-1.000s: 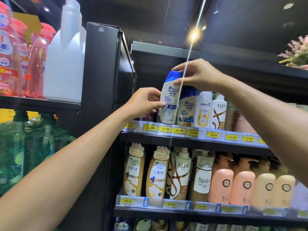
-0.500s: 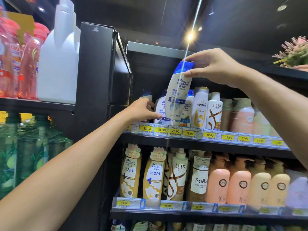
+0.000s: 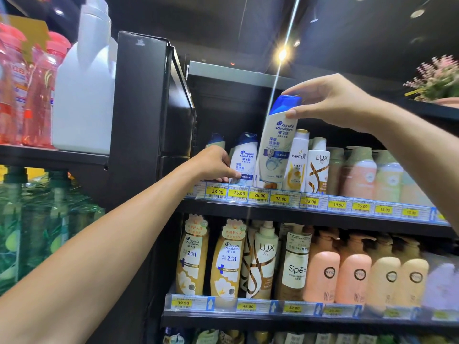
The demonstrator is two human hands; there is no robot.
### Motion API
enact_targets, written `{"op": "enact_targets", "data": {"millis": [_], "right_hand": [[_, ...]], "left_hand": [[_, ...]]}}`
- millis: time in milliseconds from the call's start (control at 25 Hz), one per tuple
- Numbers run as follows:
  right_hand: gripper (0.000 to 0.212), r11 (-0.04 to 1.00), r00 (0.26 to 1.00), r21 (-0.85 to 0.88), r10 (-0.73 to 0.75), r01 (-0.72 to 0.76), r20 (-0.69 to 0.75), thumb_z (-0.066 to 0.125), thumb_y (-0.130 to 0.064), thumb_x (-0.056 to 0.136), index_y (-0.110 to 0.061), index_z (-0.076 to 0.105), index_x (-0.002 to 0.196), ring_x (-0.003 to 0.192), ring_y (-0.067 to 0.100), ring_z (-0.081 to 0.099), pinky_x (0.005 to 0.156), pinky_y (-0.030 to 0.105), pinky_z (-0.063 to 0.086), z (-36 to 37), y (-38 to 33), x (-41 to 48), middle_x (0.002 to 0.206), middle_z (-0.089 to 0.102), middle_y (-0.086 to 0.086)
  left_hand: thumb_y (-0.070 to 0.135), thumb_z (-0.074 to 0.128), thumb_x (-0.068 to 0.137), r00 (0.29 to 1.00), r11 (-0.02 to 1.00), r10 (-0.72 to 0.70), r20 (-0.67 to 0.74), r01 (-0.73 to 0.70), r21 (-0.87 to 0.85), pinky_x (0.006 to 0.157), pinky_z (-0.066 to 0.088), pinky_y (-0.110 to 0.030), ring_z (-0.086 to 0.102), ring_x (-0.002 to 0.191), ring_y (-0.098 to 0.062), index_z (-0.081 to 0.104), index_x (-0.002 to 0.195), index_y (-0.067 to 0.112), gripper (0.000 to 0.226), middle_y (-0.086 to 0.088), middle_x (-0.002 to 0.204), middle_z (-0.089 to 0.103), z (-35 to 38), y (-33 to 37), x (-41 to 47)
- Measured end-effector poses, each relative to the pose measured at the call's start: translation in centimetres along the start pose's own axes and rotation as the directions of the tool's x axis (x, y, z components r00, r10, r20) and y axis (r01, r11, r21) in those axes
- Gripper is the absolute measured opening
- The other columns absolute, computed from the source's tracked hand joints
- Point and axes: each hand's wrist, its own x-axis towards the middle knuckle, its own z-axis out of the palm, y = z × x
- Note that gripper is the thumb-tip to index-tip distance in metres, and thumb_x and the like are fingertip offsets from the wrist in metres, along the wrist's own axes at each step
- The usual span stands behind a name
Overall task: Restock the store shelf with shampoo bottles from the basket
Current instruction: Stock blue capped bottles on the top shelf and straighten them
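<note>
Right hand (image 3: 330, 100) pinches the blue cap of a shampoo bottle (image 3: 274, 142), tilted above the shelf (image 3: 310, 216) front; left hand (image 3: 213, 163) curls round a second bottle (image 3: 244, 157) standing just beside it, left of the Pantene bottle (image 3: 298, 160).

My right hand (image 3: 330, 103), raised, pinches a white plastic shampoo bottle (image 3: 274, 145) by its blue cap. My left arm stretches forward, left hand (image 3: 217, 165) curled round a smaller white blue-capped bottle (image 3: 244, 157).
</note>
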Motion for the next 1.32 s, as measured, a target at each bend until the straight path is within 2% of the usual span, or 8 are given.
{"op": "enact_targets", "data": {"millis": [320,400,520,640,760,920,1200,1320], "right_hand": [[0.04,1.0,1.0,0.024,-0.006,0.006,-0.005,0.083,-0.018,0.084,-0.019,0.073,0.123,0.097,0.004,0.074,0.081,0.015,0.056,0.2,0.2,0.3,0.102,0.078,-0.012],[0.04,0.999,1.0,0.048,-0.017,0.017,-0.003,0.082,-0.016,0.084,-0.017,0.073,0.123,0.097,0.004,0.074,0.08,0.015,0.056,0.6,0.1,0.5,0.102,0.078,-0.011],[0.044,0.998,0.999,0.049,-0.041,0.042,-0.033,0.083,-0.017,0.084,-0.013,0.071,0.126,0.102,0.006,0.073,0.084,0.017,0.057,1.4,0.1,1.2,0.107,0.078,-0.007],[0.048,0.996,0.996,0.051,-0.075,0.078,-0.05,0.084,-0.021,0.083,-0.011,0.07,0.127,0.105,0.012,0.073,0.094,0.031,0.058,2.7,-0.1,2.2,0.111,0.077,0.001],[0.047,0.996,0.995,0.015,-0.089,0.089,-0.045,0.085,-0.026,0.082,-0.017,0.071,0.126,0.103,0.012,0.074,0.095,0.037,0.059,4.1,-0.2,3.0,0.11,0.077,0.0],[0.047,0.995,0.996,-0.061,-0.081,0.079,-0.032,0.086,-0.03,0.081,-0.025,0.072,0.125,0.101,0.009,0.074,0.093,0.035,0.06,5.7,0.1,3.2,0.108,0.077,-0.002],[0.043,0.993,0.999,-0.109,-0.037,0.036,-0.002,0.082,-0.035,0.085,-0.029,0.07,0.126,0.102,0.004,0.072,0.088,0.029,0.061,6.1,0.9,3.0,0.111,0.076,-0.006],[0.044,0.993,0.999,-0.115,-0.031,0.034,0.021,0.082,-0.033,0.086,-0.027,0.07,0.127,0.102,0.005,0.072,0.084,0.022,0.06,6.2,1.2,3.0,0.111,0.075,-0.006]], "left_hand": [[0.041,0.083,0.085,1.0,1.0,-0.009,0.002,0.009,0.023,0.082,0.065,-0.038,0.078,0.083,-0.019,0.076,0.103,0.012,0.035,-0.003,0.085,0.08,0.0,-0.2,0.1],[0.042,0.082,0.087,0.998,0.999,-0.022,-0.063,0.024,0.026,0.08,0.066,-0.042,0.078,0.083,-0.022,0.077,0.103,0.013,0.034,-0.005,0.083,0.08,-0.6,-0.5,-0.1],[0.035,0.072,0.097,0.942,0.961,0.029,-0.333,-0.118,-0.25,0.078,0.065,-0.037,0.075,0.08,-0.02,0.077,0.097,0.012,0.024,-0.008,0.087,0.079,-1.8,0.1,-0.9],[0.034,0.066,0.101,0.923,0.83,0.166,-0.348,-0.321,-0.455,0.075,0.06,-0.028,0.075,0.087,-0.017,0.076,0.106,0.011,0.026,-0.004,0.098,0.079,-2.6,1.9,-2.7],[0.03,0.078,0.092,0.918,0.873,0.302,-0.259,-0.375,-0.311,0.077,0.062,-0.029,0.075,0.096,-0.012,0.072,0.115,0.014,0.028,0.001,0.104,0.08,-2.6,2.1,-3.7],[0.024,0.085,0.086,0.917,0.908,0.277,-0.288,-0.348,-0.234,0.082,0.064,-0.038,0.075,0.093,-0.013,0.072,0.109,0.017,0.028,0.003,0.098,0.079,-2.1,0.8,-3.4],[0.028,0.086,0.085,0.923,0.935,0.263,-0.279,-0.315,-0.161,0.076,0.063,-0.026,0.074,0.091,-0.005,0.072,0.107,0.02,0.027,0.006,0.098,0.079,-1.3,0.7,-3.2],[0.028,0.086,0.084,0.931,0.943,0.26,-0.254,-0.302,-0.141,0.078,0.064,-0.031,0.075,0.09,-0.006,0.071,0.107,0.019,0.029,0.007,0.096,0.079,-1.1,0.6,-3.0]]}}
